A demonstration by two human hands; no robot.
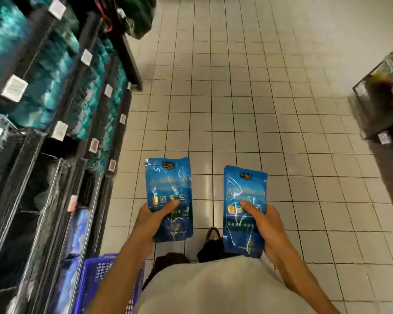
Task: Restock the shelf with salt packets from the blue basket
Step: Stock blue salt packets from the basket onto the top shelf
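Observation:
My left hand (150, 220) grips a blue salt packet (169, 189) by its lower part, thumb across the front. A second blue salt packet (244, 196) stands upright in my right hand (266, 225), held the same way. Both packets hover side by side over the tiled floor, apart from each other. The blue basket (98, 277) sits on the floor at my lower left, partly hidden behind my left arm. The shelf (61, 141) runs along the left, with teal packets on upper levels and blue packets (77, 230) on a low level.
White price tags (14, 88) hang on the shelf edges. Another shelf unit (381, 109) stands at the right edge. The tiled aisle floor (247, 98) stretches ahead between them. My shoes (211, 241) show below the packets.

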